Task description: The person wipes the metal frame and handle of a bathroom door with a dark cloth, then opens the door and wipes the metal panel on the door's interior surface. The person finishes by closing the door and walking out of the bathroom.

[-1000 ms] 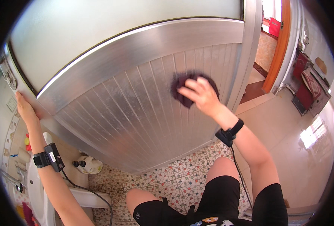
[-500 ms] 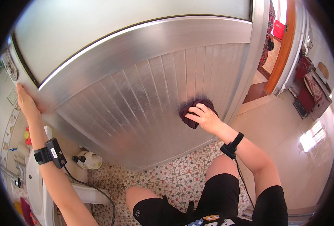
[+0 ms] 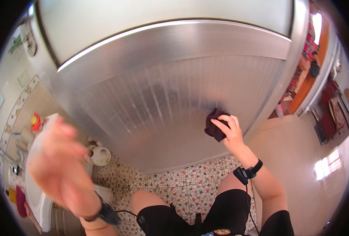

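Observation:
A silvery metal door (image 3: 174, 90) with a ribbed lower panel and a frosted upper pane stands in front of me. My right hand (image 3: 232, 131) grips a dark, bunched-up cloth (image 3: 217, 125) against the lower right part of the panel, fingers curled over it. Off the door, my left hand (image 3: 60, 169) is raised close to the camera above the white washbasin. Motion smears its fingers, so their pose is unclear. Each wrist wears a black strap with a small box and cable. At the door's upper left is a metal latch (image 3: 30, 45).
A white washbasin (image 3: 45, 220) with a tap (image 3: 7, 157) is at the left. White bottles (image 3: 100, 155) stand low by the door's left side. The floor is speckled tile (image 3: 166, 183) below me. On the right are a wooden door frame (image 3: 300, 96) and dark red items (image 3: 331, 108).
My left hand has come away from the door's left edge and back toward me. My right hand and the cloth have shifted right along the panel. The view has moved slightly.

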